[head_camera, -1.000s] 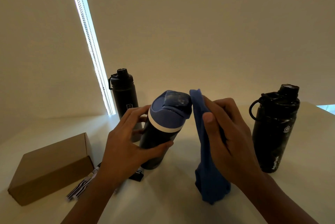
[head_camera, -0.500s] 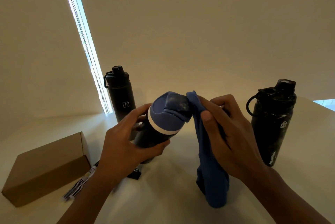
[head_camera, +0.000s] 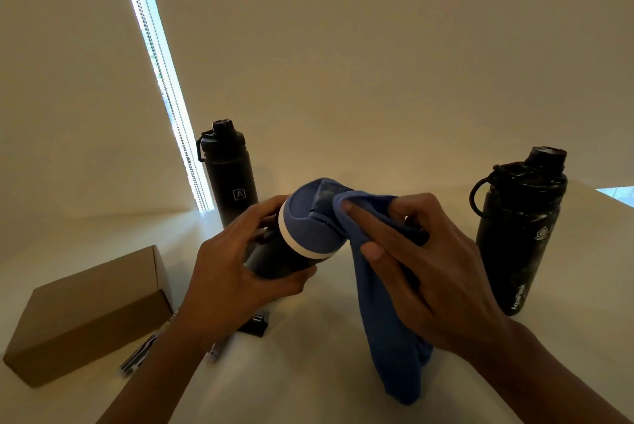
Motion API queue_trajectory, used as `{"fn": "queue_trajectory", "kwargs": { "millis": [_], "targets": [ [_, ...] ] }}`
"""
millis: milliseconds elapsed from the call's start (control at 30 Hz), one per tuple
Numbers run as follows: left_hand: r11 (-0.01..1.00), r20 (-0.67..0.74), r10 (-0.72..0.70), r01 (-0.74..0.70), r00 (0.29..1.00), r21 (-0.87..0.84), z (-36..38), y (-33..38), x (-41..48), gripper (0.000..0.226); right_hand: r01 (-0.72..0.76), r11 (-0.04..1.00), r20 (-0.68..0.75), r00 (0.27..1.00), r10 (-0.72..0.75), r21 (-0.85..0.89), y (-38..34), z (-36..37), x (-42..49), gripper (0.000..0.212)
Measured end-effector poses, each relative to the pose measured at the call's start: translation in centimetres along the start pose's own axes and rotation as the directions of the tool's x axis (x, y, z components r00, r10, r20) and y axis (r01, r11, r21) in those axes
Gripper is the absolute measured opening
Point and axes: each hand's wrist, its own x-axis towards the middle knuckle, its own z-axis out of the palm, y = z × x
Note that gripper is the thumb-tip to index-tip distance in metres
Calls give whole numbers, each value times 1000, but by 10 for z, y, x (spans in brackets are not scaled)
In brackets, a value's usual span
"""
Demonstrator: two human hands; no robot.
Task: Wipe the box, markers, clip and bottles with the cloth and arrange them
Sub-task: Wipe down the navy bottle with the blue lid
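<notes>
So this is the bottle-wiping step, mid-swipe on the lid. The left hand (head_camera: 233, 272) is wrapped round the body of the dark bottle with the blue flip lid and white ring (head_camera: 308, 235), holding it tilted toward the camera over the middle of the white counter (head_camera: 308, 379). Its base is hidden behind the hand, so I can't tell if it's resting on anything. The right hand (head_camera: 429, 272) has the soft blue cloth (head_camera: 387, 320) bunched under thumb and fingers and presses it against the lid's raised spout flap, with the rest hanging toward the near edge. The brown cardboard box (head_camera: 85, 314) sits by the left edge, the black-and-white markers (head_camera: 137, 358) lie just beside its near side, and the small black binder clip (head_camera: 255, 324) peeks out under the left wrist. A tall slim black bottle with a loop cap (head_camera: 230, 183) stands toward the back, and a wide speckled black bottle (head_camera: 518, 235) is over at the right. Next I'd guess the left hand needs to turn the bottle so the cloth gets round the lid and down the body.
</notes>
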Motion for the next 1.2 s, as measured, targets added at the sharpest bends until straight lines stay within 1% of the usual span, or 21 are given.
{"fn": "queue_trajectory", "kwargs": {
  "millis": [100, 133, 233, 267, 300, 400, 433, 467, 567, 600, 633, 700, 733, 833, 867, 900, 1000, 1033, 1133, 1167, 1200],
  "targets": [
    [1000, 29, -30, 30, 999, 3, 4, -1, 0, 95, -141, 990, -32, 989, 141, 3, 7, -2, 1, 46],
    [999, 26, -35, 35, 999, 13, 5, 0, 0, 96, -139, 990, -39, 990, 139, 8, 6, -1, 2, 45],
    [999, 29, -42, 42, 999, 9, 2, 5, -1, 87, 14, 999, -3, 1000, -14, 45, -4, 3, -2, 43],
    [999, 37, -39, 39, 999, -1, 1, 8, -1, 83, 30, 998, 13, 999, -31, 58, -5, 3, -2, 44],
    [999, 44, -34, 34, 998, -2, 1, 10, -1, 84, 7, 999, 18, 1000, -8, 48, -4, 1, -1, 44],
    [995, 39, -57, 54, 998, 80, 9, 1, -2, 91, -145, 989, -30, 989, 145, 8, 4, -4, 3, 42],
    [994, 31, -70, 67, 997, 83, 12, -3, -2, 91, -147, 989, -35, 988, 148, 22, 4, -5, 3, 41],
    [994, 35, -83, 81, 996, 72, 12, -4, -2, 90, -117, 992, -30, 993, 118, 43, 2, -4, 2, 41],
    [996, 20, -60, 58, 998, 72, 12, -5, 0, 88, -1, 997, 6, 1000, 0, 82, -3, -1, -2, 40],
    [994, 17, -80, 78, 997, 73, 14, -9, 0, 86, -19, 997, 15, 1000, 18, 71, -1, -2, -1, 40],
    [992, 18, -103, 102, 994, 79, 16, -13, 0, 85, -71, 996, 17, 997, 70, 57, 2, -3, 0, 40],
    [989, 46, -99, 93, 994, 119, 17, -15, 0, 88, -165, 984, -1, 986, 165, 63, 6, -5, 2, 35],
    [991, 78, -82, 72, 994, 116, 17, -16, -1, 89, -162, 983, -7, 987, 163, 82, 5, -5, 2, 35],
    [990, 94, -116, 108, 989, 94, 12, -10, 2, 80, -21, 993, 16, 1000, 20, 120, -6, -1, -1, 39],
    [992, 92, -98, 90, 991, 87, 11, -8, 1, 82, 0, 993, 25, 1000, -3, 116, -6, -2, -1, 39],
    [994, 78, -61, 53, 995, 98, 11, -7, 0, 86, -18, 994, 29, 999, 15, 104, -4, -3, 0, 38],
    [992, 75, 27, -36, 997, 121, 10, -4, -5, 91, -167, 982, 6, 986, 167, 92, 4, -6, 1, 37],
    [992, 85, 28, -38, 996, 116, 10, -4, -4, 91, -170, 980, 4, 985, 170, 100, 4, -6, 1, 37],
    [993, 97, -22, 11, 995, 117, 11, -10, -5, 92, -53, 990, 43, 998, 47, 132, -4, -2, -1, 37],
    [992, 91, -14, 2, 996, 125, 11, -12, -5, 92, -44, 991, 57, 998, 37, 130, -5, -3, -1, 37],
    [991, 82, 9, -20, 997, 133, 10, -13, -5, 92, -71, 991, 60, 996, 64, 118, -3, -4, 0, 38]
  ]
}}
